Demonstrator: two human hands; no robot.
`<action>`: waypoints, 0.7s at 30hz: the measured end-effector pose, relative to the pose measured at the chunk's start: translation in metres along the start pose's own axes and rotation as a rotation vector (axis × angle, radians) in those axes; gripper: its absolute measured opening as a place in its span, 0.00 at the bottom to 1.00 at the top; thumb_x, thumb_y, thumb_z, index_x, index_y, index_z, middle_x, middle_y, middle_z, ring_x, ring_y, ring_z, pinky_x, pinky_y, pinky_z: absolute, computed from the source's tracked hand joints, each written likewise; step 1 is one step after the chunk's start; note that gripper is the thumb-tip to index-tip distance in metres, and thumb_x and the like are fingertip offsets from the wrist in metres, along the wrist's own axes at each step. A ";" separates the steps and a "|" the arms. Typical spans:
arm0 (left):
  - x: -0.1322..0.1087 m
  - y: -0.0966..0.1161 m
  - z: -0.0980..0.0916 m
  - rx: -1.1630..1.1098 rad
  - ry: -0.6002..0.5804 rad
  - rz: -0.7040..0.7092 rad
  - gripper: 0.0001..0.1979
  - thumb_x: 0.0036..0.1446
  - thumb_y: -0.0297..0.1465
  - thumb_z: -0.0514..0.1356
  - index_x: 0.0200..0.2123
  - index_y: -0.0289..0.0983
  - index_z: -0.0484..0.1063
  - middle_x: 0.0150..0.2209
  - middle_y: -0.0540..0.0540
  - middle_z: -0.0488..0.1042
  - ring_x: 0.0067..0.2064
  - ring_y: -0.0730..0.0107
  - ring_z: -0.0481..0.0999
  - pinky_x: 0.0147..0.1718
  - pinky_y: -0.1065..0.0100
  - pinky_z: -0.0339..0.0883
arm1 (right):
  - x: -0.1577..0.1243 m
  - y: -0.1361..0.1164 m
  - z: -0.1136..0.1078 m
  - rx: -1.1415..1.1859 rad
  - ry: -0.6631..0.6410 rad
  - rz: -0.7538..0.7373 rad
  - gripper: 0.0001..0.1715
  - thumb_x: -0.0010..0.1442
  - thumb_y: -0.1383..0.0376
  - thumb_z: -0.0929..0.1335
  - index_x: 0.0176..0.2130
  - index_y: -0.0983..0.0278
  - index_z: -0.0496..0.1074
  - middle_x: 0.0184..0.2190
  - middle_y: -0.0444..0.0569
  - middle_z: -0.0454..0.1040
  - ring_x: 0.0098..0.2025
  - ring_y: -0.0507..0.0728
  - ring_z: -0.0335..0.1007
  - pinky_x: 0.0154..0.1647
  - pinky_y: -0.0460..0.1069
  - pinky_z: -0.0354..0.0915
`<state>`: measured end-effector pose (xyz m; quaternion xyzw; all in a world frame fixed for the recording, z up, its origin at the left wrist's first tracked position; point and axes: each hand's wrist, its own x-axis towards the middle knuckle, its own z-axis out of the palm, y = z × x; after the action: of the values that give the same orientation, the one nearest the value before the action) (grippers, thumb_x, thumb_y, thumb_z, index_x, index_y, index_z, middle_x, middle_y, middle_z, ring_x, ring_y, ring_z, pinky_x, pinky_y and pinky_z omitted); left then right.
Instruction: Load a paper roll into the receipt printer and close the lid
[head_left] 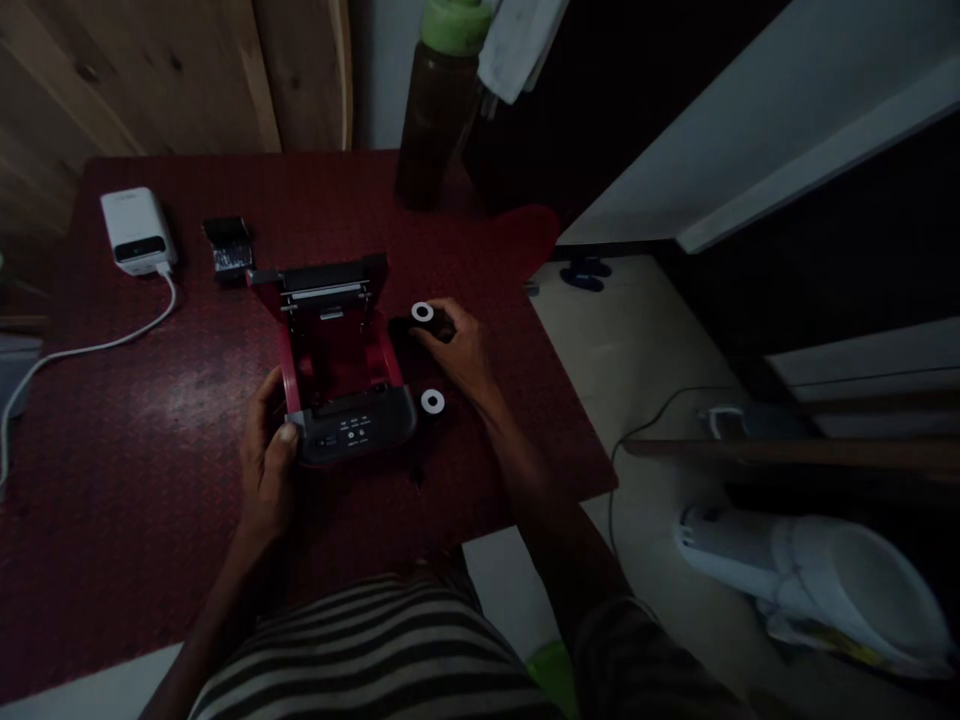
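On a red-patterned table (112,500), at centre: one open thermal receipt printer (337,400), lid swung back, red bay exposed, front edge in the left grip (268,465), narrow, fingers curled round the near corner. Right grip (457,345), also narrow, closed on a dark roll with white core (422,315), just beside the printer; contact partly lost in shadow. Second dark roll (432,402) loose near the printer's right wall, apart from the grip. Farther back: white power bank (137,230) with white cable (97,345), small black circuit board (229,245), green-capped dark bottle (439,100). Risks, as judged: loose roll knocked by the right wrist, then a roll off the table edge; printer tipped backward onto its open lid by uneven pressure — and, in such dim light, misjudged contact with small parts.
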<state>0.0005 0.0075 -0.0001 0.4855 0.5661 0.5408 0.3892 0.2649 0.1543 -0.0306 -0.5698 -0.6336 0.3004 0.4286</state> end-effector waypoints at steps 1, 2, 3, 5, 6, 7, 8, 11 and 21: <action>0.000 0.000 0.000 0.002 0.000 -0.002 0.33 0.73 0.58 0.63 0.72 0.47 0.76 0.71 0.41 0.77 0.71 0.43 0.77 0.70 0.49 0.71 | 0.000 0.001 -0.001 0.004 -0.008 0.002 0.17 0.61 0.63 0.78 0.51 0.59 0.81 0.50 0.49 0.89 0.51 0.61 0.84 0.57 0.58 0.78; 0.000 -0.001 -0.001 0.001 -0.001 -0.004 0.33 0.73 0.58 0.63 0.72 0.48 0.76 0.71 0.41 0.77 0.71 0.43 0.77 0.70 0.48 0.71 | -0.001 0.002 -0.002 0.008 -0.015 0.005 0.20 0.60 0.65 0.78 0.53 0.59 0.82 0.52 0.50 0.89 0.53 0.61 0.85 0.58 0.59 0.78; 0.000 -0.001 -0.001 0.002 -0.003 -0.006 0.33 0.72 0.57 0.63 0.72 0.48 0.76 0.71 0.41 0.76 0.71 0.43 0.77 0.70 0.48 0.71 | -0.003 0.003 -0.004 0.012 -0.019 0.009 0.24 0.60 0.66 0.78 0.55 0.59 0.81 0.55 0.52 0.89 0.55 0.62 0.85 0.59 0.60 0.78; 0.000 -0.001 -0.002 0.000 -0.010 -0.016 0.32 0.73 0.57 0.63 0.72 0.49 0.76 0.72 0.41 0.75 0.72 0.42 0.76 0.72 0.47 0.69 | -0.013 0.004 -0.012 0.028 -0.015 0.032 0.31 0.58 0.68 0.78 0.61 0.61 0.80 0.61 0.56 0.87 0.58 0.63 0.85 0.61 0.61 0.79; 0.000 -0.001 -0.002 0.000 -0.012 -0.020 0.32 0.73 0.57 0.63 0.72 0.49 0.76 0.73 0.42 0.75 0.72 0.42 0.75 0.73 0.46 0.68 | -0.021 0.004 -0.017 0.040 -0.010 0.053 0.33 0.59 0.68 0.77 0.63 0.62 0.80 0.62 0.58 0.86 0.59 0.63 0.85 0.60 0.61 0.79; 0.000 -0.001 -0.002 0.000 -0.011 -0.020 0.32 0.73 0.57 0.63 0.72 0.50 0.76 0.73 0.42 0.74 0.73 0.41 0.74 0.74 0.45 0.67 | -0.031 0.004 -0.024 0.052 -0.007 0.076 0.32 0.59 0.67 0.77 0.63 0.62 0.80 0.61 0.59 0.86 0.58 0.63 0.86 0.59 0.60 0.80; -0.001 -0.001 -0.002 -0.002 -0.010 -0.020 0.32 0.73 0.57 0.63 0.73 0.50 0.75 0.74 0.42 0.74 0.74 0.41 0.73 0.75 0.44 0.66 | -0.042 0.002 -0.032 0.063 -0.009 0.099 0.29 0.61 0.66 0.76 0.61 0.62 0.81 0.58 0.58 0.87 0.56 0.62 0.86 0.57 0.59 0.80; 0.000 -0.002 -0.001 -0.017 -0.007 -0.019 0.33 0.73 0.57 0.64 0.74 0.51 0.75 0.74 0.43 0.74 0.75 0.42 0.73 0.75 0.45 0.66 | -0.081 -0.008 -0.053 0.074 -0.068 0.141 0.17 0.63 0.62 0.76 0.51 0.60 0.86 0.45 0.51 0.90 0.42 0.59 0.85 0.46 0.55 0.79; 0.002 -0.013 -0.002 -0.010 -0.008 0.026 0.36 0.73 0.59 0.63 0.74 0.47 0.74 0.73 0.40 0.74 0.74 0.43 0.73 0.72 0.50 0.67 | -0.112 -0.024 -0.028 0.195 -0.109 0.169 0.17 0.59 0.61 0.77 0.49 0.57 0.86 0.50 0.49 0.89 0.51 0.61 0.84 0.55 0.57 0.76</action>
<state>-0.0038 0.0098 -0.0122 0.4932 0.5554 0.5466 0.3866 0.2768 0.0373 -0.0190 -0.5594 -0.5735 0.4260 0.4203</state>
